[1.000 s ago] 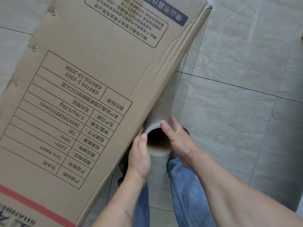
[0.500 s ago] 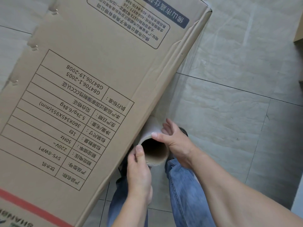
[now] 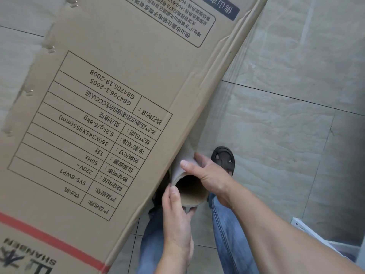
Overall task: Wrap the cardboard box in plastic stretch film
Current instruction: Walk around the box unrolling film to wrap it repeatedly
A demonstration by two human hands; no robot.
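Gripping a grey cardboard-cored stretch film roll [image 3: 186,175], left hand [image 3: 177,218] below, right hand [image 3: 209,175] above; keep film taut against the tall brown cardboard box [image 3: 118,95] beside them.

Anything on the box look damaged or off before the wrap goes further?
Yes. The cardboard box has small tears along its far left edge, and the long edge beside the film roll is creased and dented. Both hands, left and right, hold the roll.
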